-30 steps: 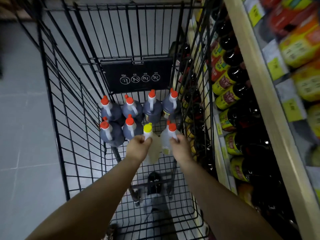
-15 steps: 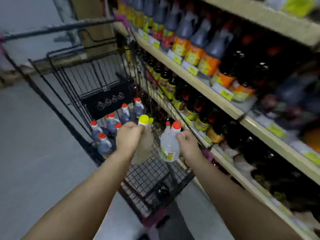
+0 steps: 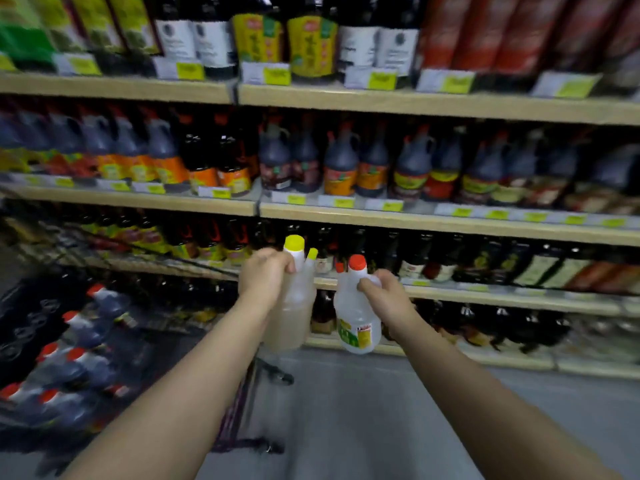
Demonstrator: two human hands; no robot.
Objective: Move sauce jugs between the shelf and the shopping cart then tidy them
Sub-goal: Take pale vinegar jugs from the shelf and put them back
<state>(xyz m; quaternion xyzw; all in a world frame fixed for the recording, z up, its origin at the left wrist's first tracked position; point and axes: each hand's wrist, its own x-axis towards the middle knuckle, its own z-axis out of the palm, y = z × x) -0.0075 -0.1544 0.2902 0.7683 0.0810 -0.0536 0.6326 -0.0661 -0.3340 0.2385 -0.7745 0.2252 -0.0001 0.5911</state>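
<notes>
Shelf: rows of dark bottles, facing the person.
Shopping cart: lower left, holding red-capped dark jugs.
Left hand: fingers wrapped around yellow-capped jug, held in the air.
Right hand: fingers clasping red-capped clear jug, just beside the other.

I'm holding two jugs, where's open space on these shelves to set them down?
No clear gap shows. The middle shelf is packed edge to edge with dark jugs, and the rows above and below look equally full. The cart is crowded with red-capped jugs. Only the grey floor is bare.
</notes>
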